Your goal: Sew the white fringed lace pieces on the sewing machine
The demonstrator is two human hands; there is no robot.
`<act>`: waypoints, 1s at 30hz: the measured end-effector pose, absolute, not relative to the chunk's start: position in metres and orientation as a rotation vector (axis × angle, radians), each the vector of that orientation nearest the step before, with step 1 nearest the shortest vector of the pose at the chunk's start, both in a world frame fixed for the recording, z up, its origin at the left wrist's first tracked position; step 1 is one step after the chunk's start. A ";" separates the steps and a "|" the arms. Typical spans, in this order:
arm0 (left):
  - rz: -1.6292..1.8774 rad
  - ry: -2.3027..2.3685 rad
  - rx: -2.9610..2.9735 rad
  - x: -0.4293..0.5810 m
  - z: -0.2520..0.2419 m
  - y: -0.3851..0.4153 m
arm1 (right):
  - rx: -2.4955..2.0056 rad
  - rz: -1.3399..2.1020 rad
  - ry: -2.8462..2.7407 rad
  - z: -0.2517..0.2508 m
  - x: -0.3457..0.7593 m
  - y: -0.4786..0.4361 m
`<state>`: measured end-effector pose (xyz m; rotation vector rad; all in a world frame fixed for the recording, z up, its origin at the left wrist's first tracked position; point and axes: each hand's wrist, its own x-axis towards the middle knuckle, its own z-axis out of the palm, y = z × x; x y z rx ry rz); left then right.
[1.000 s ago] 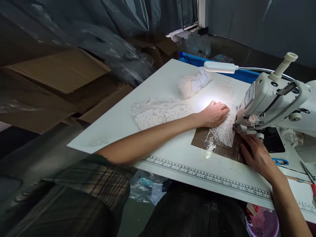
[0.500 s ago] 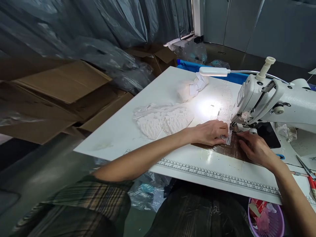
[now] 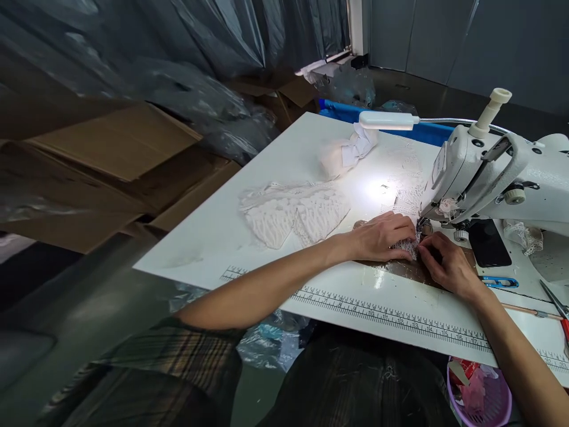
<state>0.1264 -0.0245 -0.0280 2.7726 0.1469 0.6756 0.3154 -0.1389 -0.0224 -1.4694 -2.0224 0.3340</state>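
A small piece of white lace [image 3: 406,245] lies under the needle of a white sewing machine [image 3: 493,172]. My left hand [image 3: 382,236] rests on it, fingers curled and pressed down on the lace. From the right, my right hand [image 3: 444,264] pinches the lace's edge, fingers together, close to the presser foot. The two hands nearly touch. Left of my hands on the white table [image 3: 267,166] sits a pile of white lace pieces [image 3: 293,210], and a wrapped pale bundle [image 3: 344,155] is behind it.
A lamp [image 3: 386,120] lights the needle area. A black phone [image 3: 489,243], blue snips [image 3: 500,281] and scissors [image 3: 555,308] lie to the right. A ruler strip [image 3: 391,314] runs along the front edge. Cardboard boxes [image 3: 115,142] stand left; a purple basket [image 3: 480,394] hangs below.
The lace has been drawn toward me, leaving only a small piece by the needle. Both hands have closed in on it, the right moving left to pinch its edge.
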 end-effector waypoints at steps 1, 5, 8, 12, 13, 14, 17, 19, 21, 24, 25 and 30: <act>0.696 0.158 2.778 0.127 -0.029 -0.025 | -1.484 0.313 -2.002 -0.022 0.316 -0.140; 0.923 0.162 2.622 0.126 -0.027 -0.023 | -1.581 0.217 -2.017 -0.024 0.317 -0.145; 0.934 0.070 2.521 0.122 -0.025 -0.020 | -1.584 0.229 -2.068 -0.025 0.318 -0.148; 0.647 0.055 2.632 0.120 -0.028 -0.016 | -1.535 0.311 -2.041 -0.026 0.319 -0.151; 0.612 0.087 2.676 0.120 -0.029 -0.016 | -1.526 0.327 -2.048 -0.026 0.319 -0.151; 0.599 0.117 2.711 0.121 -0.030 -0.016 | -1.520 0.335 -2.061 -0.026 0.319 -0.152; 0.609 0.150 2.731 0.124 -0.030 -0.019 | -1.521 0.308 -2.101 -0.027 0.316 -0.152; 0.637 0.163 2.716 0.124 -0.029 -0.021 | -1.566 0.268 -2.090 -0.028 0.312 -0.151; 0.675 0.170 2.721 0.124 -0.029 -0.022 | -1.641 0.224 -2.046 -0.030 0.307 -0.149; 0.745 0.119 2.771 0.123 -0.031 -0.023 | -1.677 0.175 -1.977 -0.033 0.303 -0.147; 0.769 0.097 2.794 0.124 -0.032 -0.023 | -1.649 0.170 -1.963 -0.033 0.303 -0.147; 0.935 0.080 2.728 0.125 -0.030 -0.020 | -1.569 0.107 -1.916 -0.034 0.311 -0.147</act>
